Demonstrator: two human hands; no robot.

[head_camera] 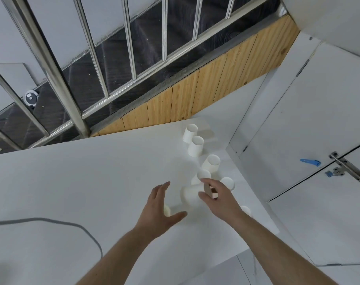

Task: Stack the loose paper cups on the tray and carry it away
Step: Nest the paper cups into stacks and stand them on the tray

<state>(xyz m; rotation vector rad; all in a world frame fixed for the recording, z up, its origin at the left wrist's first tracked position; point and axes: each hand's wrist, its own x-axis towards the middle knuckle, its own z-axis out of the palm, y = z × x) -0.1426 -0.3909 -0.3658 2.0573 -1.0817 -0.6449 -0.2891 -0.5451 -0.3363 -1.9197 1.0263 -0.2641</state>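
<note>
left hand [160, 204], right hand [220, 198], unmarked paper cups [192, 196]

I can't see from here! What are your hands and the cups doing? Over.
Left hand open. Right hand reaching for one paper cup. Other cups loose on table. Nothing blocking.

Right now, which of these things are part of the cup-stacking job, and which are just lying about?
Part of the job:
- paper cups scattered on the white table
- left hand and right hand, reaching for the middle cup

Just lying about:
- grey cable
- blue clip on the door
- robot vacuum

No tray is clearly visible.
</note>
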